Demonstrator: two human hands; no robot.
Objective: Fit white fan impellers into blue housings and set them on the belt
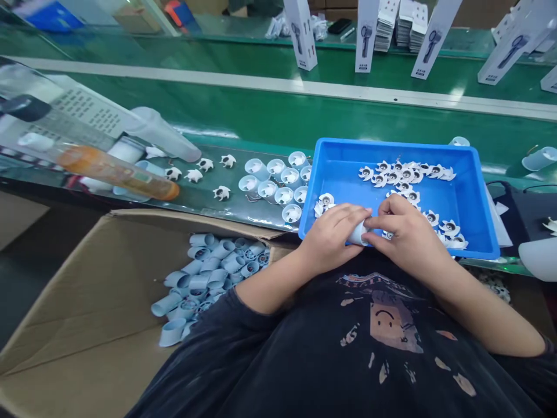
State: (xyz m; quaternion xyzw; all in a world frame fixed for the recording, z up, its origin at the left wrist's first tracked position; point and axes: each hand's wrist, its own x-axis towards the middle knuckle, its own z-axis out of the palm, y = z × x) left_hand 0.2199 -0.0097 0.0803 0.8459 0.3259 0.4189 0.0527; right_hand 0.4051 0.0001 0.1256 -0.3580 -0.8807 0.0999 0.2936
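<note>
At the near edge of the blue tray (339,168), the left hand (331,237) curls its fingers around a pale tube (357,234). The right hand's (404,232) thumb and fingertips nearly meet at the tube's end; whether they grip anything cannot be told. White fans (407,174) lie inside the tray.

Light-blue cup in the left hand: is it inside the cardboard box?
No, the left hand holds the cup at the near edge of the blue tray.
</note>
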